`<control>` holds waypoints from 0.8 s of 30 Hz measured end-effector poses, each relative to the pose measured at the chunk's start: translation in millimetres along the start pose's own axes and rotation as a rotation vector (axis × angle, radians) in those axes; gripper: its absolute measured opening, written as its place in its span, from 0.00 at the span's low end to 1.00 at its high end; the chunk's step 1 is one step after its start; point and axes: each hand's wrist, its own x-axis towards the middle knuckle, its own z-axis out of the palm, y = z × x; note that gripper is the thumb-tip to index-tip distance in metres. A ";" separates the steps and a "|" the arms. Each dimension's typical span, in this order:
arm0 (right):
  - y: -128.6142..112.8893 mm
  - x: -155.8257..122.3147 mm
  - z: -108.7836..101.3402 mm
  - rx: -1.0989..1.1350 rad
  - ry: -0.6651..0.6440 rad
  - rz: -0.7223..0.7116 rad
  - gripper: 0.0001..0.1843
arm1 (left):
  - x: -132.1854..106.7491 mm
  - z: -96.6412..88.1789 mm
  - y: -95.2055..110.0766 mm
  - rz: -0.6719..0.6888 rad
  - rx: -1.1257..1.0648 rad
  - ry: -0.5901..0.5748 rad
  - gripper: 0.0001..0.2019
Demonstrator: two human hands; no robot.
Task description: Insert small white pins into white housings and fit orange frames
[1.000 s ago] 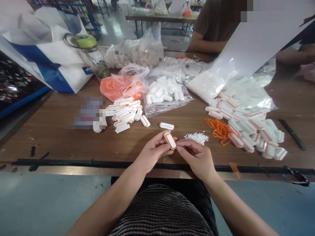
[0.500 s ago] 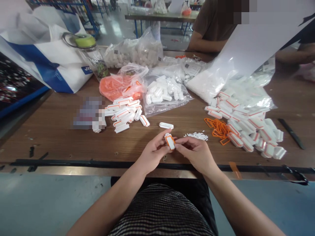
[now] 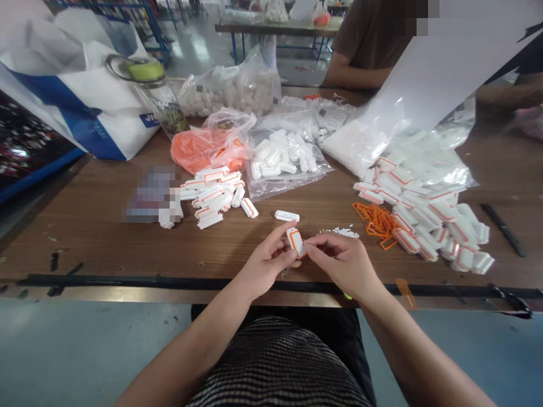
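Note:
Between thumb and fingers, my left hand grips a small white plastic case with an orange frame, tilted above the table's near side. The fingers of my right hand are pinched at the case's lower right edge; whether a small part sits between the fingertips is hidden. Just beyond my left fingers lies a single white plastic piece. A scatter of tiny white parts lies behind my right hand. Loose orange frames are heaped to its right.
White cases with orange trim are piled at right and at left. Behind stand a bag of white pieces, an orange bag and a green-lidded bottle. A black strip lies far right. Another person sits opposite.
The case has turned slightly and shifted a little to the right in my left hand. My right hand has also moved slightly, its fingertips staying at the case's edge.

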 end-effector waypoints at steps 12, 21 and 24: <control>-9.3 10.1 -5.4 0.114 -0.108 0.059 0.09 | -2.0 -1.6 -0.3 -0.050 -0.060 -0.032 0.22; -11.3 14.1 -7.0 0.123 -0.119 0.092 0.09 | -2.2 -1.3 -0.7 -0.111 -0.117 -0.049 0.21; -6.7 13.3 -4.3 0.070 -0.083 0.062 0.09 | -0.2 -1.2 -2.2 -0.128 -0.212 -0.017 0.20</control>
